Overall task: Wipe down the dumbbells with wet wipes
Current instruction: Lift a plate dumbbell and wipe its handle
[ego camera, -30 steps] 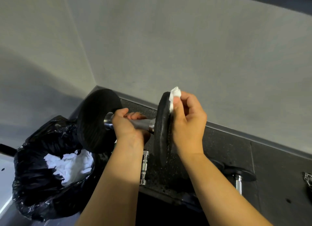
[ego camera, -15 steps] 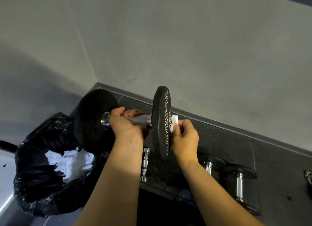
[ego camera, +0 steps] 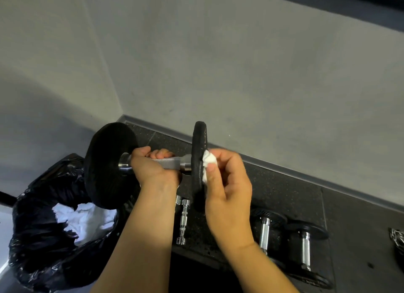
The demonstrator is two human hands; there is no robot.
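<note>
Wipe [ego camera: 209, 164] against dumbbell [ego camera: 197, 166] plate rim, bag [ego camera: 43, 238] just left.

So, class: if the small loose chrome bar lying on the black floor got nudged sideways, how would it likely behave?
The small chrome bar is round and lies flat on the speckled black rubber floor, so it would probably roll. Being metal, it likely stays stiff. Its ridges may slow it slightly.
</note>
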